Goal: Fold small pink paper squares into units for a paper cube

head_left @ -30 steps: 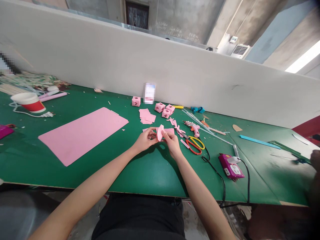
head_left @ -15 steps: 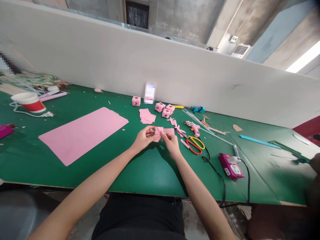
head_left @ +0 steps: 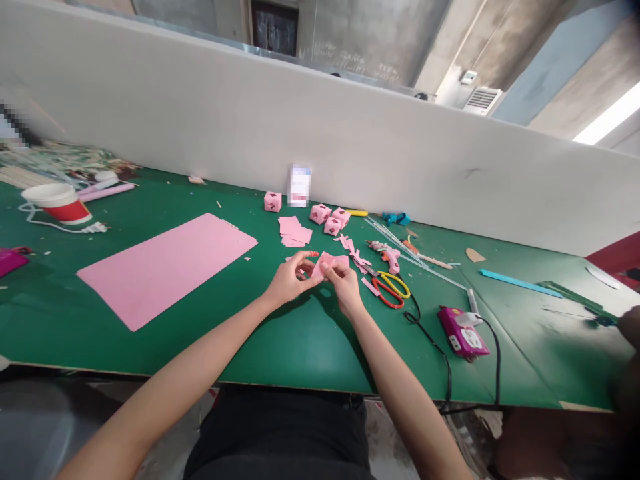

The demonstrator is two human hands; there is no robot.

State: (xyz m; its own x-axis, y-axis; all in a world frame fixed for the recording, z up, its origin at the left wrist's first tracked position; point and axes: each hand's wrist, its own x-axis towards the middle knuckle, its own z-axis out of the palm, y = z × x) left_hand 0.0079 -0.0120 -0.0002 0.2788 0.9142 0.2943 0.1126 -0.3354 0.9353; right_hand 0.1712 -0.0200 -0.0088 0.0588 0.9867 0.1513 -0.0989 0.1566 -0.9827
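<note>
A small pink paper square (head_left: 324,260), partly covered by fingers, is held just above the table in front of me. My right hand (head_left: 344,283) pinches it between thumb and fingers. On its left side, my left hand (head_left: 290,281) has its thumb at the paper's lower edge, the index finger lifted and the other fingers curled beneath. Beyond my hands lies a loose pile of pink paper squares (head_left: 295,232). Several pink folded paper cubes with diamond-shaped holes stand farther back, among them one cube (head_left: 273,202) on its own and a grouped cube (head_left: 320,213).
Scissors (head_left: 395,288), pink paper strips (head_left: 357,260) and a pink glue gun (head_left: 387,253) lie to the right, with a purple power box (head_left: 463,333) and cables. A large pink sheet (head_left: 167,270) and a paper cup (head_left: 57,203) are left. A white partition (head_left: 210,113) stands behind.
The paper square has turned a little in my hands. My left index finger has lifted off the paper and points right; my right hand keeps its pinch in nearly the same place.
</note>
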